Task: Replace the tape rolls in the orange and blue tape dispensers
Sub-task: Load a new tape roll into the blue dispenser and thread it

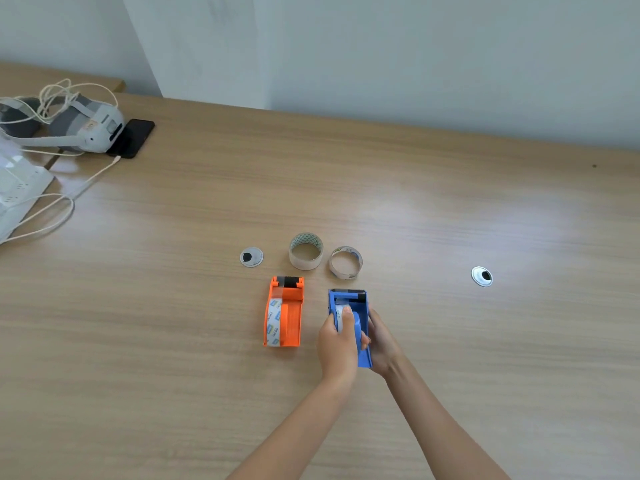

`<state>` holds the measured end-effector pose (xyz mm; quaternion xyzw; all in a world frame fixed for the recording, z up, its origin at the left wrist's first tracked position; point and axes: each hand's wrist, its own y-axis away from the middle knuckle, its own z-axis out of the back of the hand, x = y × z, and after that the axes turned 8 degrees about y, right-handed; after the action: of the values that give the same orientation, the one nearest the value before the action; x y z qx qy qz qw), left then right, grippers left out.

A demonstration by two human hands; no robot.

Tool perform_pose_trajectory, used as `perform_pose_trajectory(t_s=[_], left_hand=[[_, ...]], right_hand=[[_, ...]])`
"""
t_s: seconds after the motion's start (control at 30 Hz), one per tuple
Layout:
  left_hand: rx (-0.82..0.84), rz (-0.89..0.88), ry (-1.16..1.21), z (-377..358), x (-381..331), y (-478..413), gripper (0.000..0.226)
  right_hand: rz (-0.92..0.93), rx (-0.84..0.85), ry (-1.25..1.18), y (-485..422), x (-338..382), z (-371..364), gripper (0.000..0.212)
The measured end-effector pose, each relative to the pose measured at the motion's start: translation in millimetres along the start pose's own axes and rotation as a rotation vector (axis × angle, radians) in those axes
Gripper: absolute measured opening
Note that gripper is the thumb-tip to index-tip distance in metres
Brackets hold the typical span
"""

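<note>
The blue tape dispenser (pixel 350 303) rests on the wooden table (pixel 415 209) with a tape roll (pixel 340 315) seated in it. My left hand (pixel 336 344) curls around that roll and the dispenser's left side. My right hand (pixel 380 341) grips the dispenser's right side. The orange tape dispenser (pixel 289 313) lies just to the left, untouched, holding a roll with blue labels. Two loose rolls stand beyond the dispensers: a thicker one (pixel 306 251) and a thin, nearly spent one (pixel 345 262).
Two metal cable grommets are set in the tabletop, one (pixel 251 257) left of the loose rolls and one (pixel 481 276) far to the right. At the far left lie a white headset (pixel 86 128), a black phone (pixel 133 136), cables and a power strip (pixel 17 188).
</note>
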<state>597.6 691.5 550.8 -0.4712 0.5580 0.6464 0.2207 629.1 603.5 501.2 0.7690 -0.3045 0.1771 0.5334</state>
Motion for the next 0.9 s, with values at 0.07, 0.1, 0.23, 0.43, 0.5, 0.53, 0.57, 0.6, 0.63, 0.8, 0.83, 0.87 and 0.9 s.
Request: perform_pose_trajectory(t_s=[0.07, 0.1, 0.23, 0.43, 0.5, 0.53, 0.57, 0.6, 0.63, 0.8, 0.83, 0.87, 0.9], left_hand=[[-0.019, 0.045, -0.014, -2.3, 5.7, -14.6, 0.043], [-0.026, 0.057, -0.012, -3.0, 7.2, -21.4, 0.043], [-0.033, 0.058, -0.038, -5.1, 9.6, -49.6, 0.041], [-0.064, 0.087, -0.069, -4.9, 22.6, -78.1, 0.046], [-0.070, 0.080, -0.072, -7.9, 20.0, -82.1, 0.046], [-0.074, 0.081, -0.070, -9.6, 17.7, -83.6, 0.045], [-0.078, 0.088, -0.068, -11.3, 16.8, -84.8, 0.045], [-0.078, 0.094, -0.070, -12.7, 16.7, -85.5, 0.044], [-0.073, 0.099, -0.075, -14.3, 17.6, -85.5, 0.044], [-0.056, 0.109, -0.074, -21.4, 26.5, -82.5, 0.040], [-0.045, 0.109, -0.082, -21.6, 28.5, -82.1, 0.038], [-0.032, 0.111, -0.094, -21.4, 30.6, -81.1, 0.037], [-0.021, 0.113, -0.106, -20.4, 33.5, -79.5, 0.036]], right_hand=[[-0.046, -0.051, 0.019, -14.9, -3.4, 3.7, 0.055], [-0.065, -0.068, 0.027, -21.2, -4.0, 4.7, 0.051], [-0.084, -0.073, 0.054, -38.4, 2.8, 1.3, 0.047], [-0.066, -0.175, 0.179, -67.8, 1.0, 5.4, 0.052], [-0.041, -0.285, 0.226, -76.9, 1.0, 8.0, 0.044], [-0.047, -0.338, 0.239, -79.9, 2.4, 8.5, 0.041], [-0.055, -0.385, 0.255, -81.5, 4.5, 7.6, 0.036], [-0.060, -0.429, 0.280, -83.0, 6.6, 7.2, 0.030], [-0.051, -0.471, 0.305, -83.4, 8.3, 6.9, 0.026], [0.142, -0.636, 0.583, -75.9, 7.7, 11.7, 0.037], [0.202, -0.660, 0.687, -71.2, 6.2, 11.7, 0.040], [0.255, -0.689, 0.787, -65.1, 5.1, 11.1, 0.040], [0.299, -0.730, 0.875, -59.2, 3.8, 10.6, 0.037]])
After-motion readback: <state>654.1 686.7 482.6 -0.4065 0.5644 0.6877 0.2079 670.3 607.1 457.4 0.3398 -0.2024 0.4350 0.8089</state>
